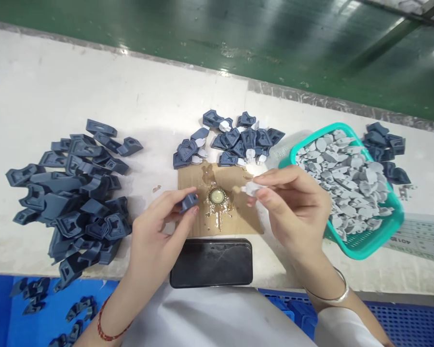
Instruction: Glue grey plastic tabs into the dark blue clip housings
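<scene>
My left hand (166,217) pinches a dark blue plastic part (189,202) left of a small round cap (217,196) holding pale liquid. The cap sits on a brown cardboard sheet (198,224) spotted with wet drops. To the right of the cap, my right hand (292,207) has a light grey piece (252,188) between thumb and fingers, its narrow end pointing left. The two held parts are apart. Behind the cardboard lies a group of dark blue parts (232,138), several with light grey pieces on them.
Many dark blue parts (61,193) are heaped at the left. A green basket (361,253) of grey pieces stands at the right, with more blue parts (378,142) beyond it. A black phone (211,263) lies at the front edge. Blue crates (401,323) are below the table.
</scene>
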Motion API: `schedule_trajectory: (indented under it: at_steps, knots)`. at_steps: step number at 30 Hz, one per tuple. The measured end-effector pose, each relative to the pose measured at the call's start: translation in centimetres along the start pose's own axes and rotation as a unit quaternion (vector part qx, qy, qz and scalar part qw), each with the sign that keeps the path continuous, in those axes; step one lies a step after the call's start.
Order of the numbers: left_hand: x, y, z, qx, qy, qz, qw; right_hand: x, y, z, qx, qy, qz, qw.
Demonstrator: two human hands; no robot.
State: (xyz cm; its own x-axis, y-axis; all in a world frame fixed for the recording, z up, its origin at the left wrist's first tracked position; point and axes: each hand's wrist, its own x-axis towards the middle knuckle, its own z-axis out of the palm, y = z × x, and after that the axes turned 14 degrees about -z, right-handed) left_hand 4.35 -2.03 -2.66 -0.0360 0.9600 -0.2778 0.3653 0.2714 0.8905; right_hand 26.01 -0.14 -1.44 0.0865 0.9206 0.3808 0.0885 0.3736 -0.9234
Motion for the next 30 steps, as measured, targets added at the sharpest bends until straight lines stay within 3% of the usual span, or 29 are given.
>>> schedule_trajectory:
  at_steps: [2,5,11,14,17,19,21,22,23,26,30]
  knots:
    - [0.9,1.3,0.3,-0.012,-0.028,-0.016,0.999,-0.2,-0.1,-0.3,-0.006,0.025,-0.038,0.999]
    - [2.4,3.3,1.7,-0.021,-0.094,0.013,0.995,-0.7,-0.7,-0.5,-0.004,0.026,-0.093,0.995]
    - [3.4,5.4,6.3,-0.032,-0.256,0.089,0.962,-1.4,-2.4,-0.9,0.026,-0.016,-0.164,0.986]
    - [2.9,5.1,7.9,-0.005,-0.275,0.106,0.956,-1.5,-2.6,-1.1,0.023,0.002,-0.159,0.987]
    - [2.5,4.9,6.8,0.006,-0.277,0.107,0.955,-1.5,-2.5,-1.1,0.022,0.014,-0.165,0.986]
    - [2.4,4.8,4.3,0.053,-0.216,0.113,0.968,-1.5,-2.3,-1.1,0.02,0.023,-0.168,0.985]
    - [2.6,4.5,0.9,0.182,-0.042,0.14,0.972,-1.5,-2.2,-1.1,0.014,0.031,-0.158,0.987]
    - [2.8,4.2,-0.9,0.262,0.078,0.134,0.953,-1.5,-2.1,-1.1,0.007,0.034,-0.149,0.988]
    - [3.1,3.7,-2.6,0.287,0.137,0.111,0.942,-1.4,-2.1,-1.0,-0.002,0.035,-0.137,0.99]
    - [4.0,1.8,-6.5,0.342,0.174,0.076,0.92,-1.2,-1.7,-1.0,-0.033,0.028,-0.094,0.995]
    - [4.9,0.2,-8.1,0.364,0.162,0.069,0.915,-0.7,-1.2,-0.8,-0.05,0.017,-0.058,0.997]
